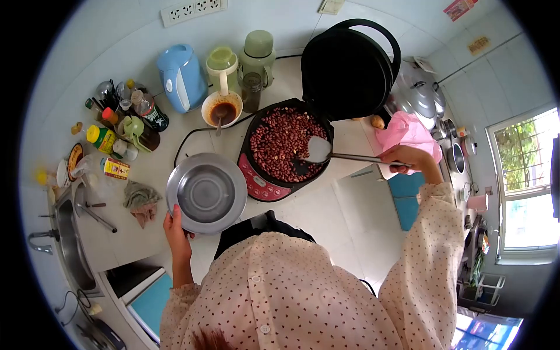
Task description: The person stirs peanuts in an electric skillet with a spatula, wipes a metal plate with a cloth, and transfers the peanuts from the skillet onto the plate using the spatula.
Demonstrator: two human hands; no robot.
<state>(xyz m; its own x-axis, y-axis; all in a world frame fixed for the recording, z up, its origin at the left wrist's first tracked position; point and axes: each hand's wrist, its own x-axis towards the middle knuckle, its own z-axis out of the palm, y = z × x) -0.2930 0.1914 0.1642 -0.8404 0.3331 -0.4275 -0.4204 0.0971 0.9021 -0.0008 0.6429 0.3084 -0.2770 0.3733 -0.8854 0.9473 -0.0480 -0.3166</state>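
Note:
My left hand (177, 234) grips the near rim of a grey metal basin (207, 192), whose inside shows bare. It is held left of an electric griddle (256, 182) with a red control panel. Red-skinned peanuts (280, 143) cover most of the griddle's pan, with a dark bare patch near the lower right. My right hand (408, 158) is closed round the handle of a spatula (319, 150). The spatula's broad metal blade rests among the peanuts at the pan's right side. Behind, the griddle's black lid (347, 73) stands raised.
A white bowl (238, 111) of reddish sauce with a spoon stands behind the basin. Near it are a blue kettle (181, 79) and a green thermos (257, 52). Several bottles (149, 111), a cloth (142, 198) and a sink (73, 245) lie left; a pink bag (402, 133) sits right.

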